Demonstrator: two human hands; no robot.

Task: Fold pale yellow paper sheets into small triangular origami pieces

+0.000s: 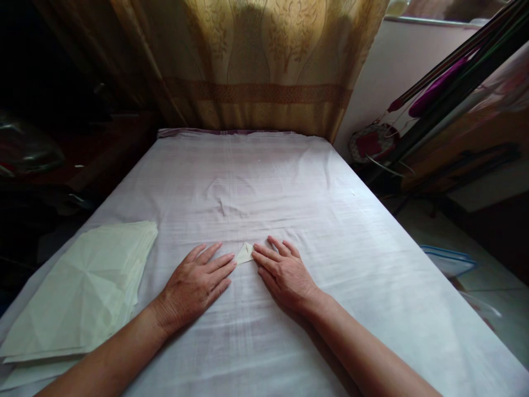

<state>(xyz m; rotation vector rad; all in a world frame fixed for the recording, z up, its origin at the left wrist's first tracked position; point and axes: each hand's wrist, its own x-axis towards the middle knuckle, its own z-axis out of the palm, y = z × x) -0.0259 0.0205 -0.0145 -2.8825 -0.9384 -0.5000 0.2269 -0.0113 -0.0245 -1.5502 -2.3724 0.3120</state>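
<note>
A small piece of pale folded paper (244, 254), triangular in its visible part, lies flat on the white cloth (264, 182). My left hand (197, 281) rests palm down to its left, fingers stretched out, with the fingertips at the paper's left corner. On the other side, my right hand (285, 271) lies flat with spread fingers. Its fingertips touch the paper's right edge and may cover part of it. Neither hand grasps anything. Near my left forearm sits a thick stack of creased pale paper sheets (82, 281).
A patterned gold curtain (285, 49) hangs behind the far edge of the cloth-covered surface. Beyond the right edge are a small round bag (372, 142), dark poles (450, 82) and a blue-rimmed clear item (448, 259) near the floor. Dark furniture stands at the left.
</note>
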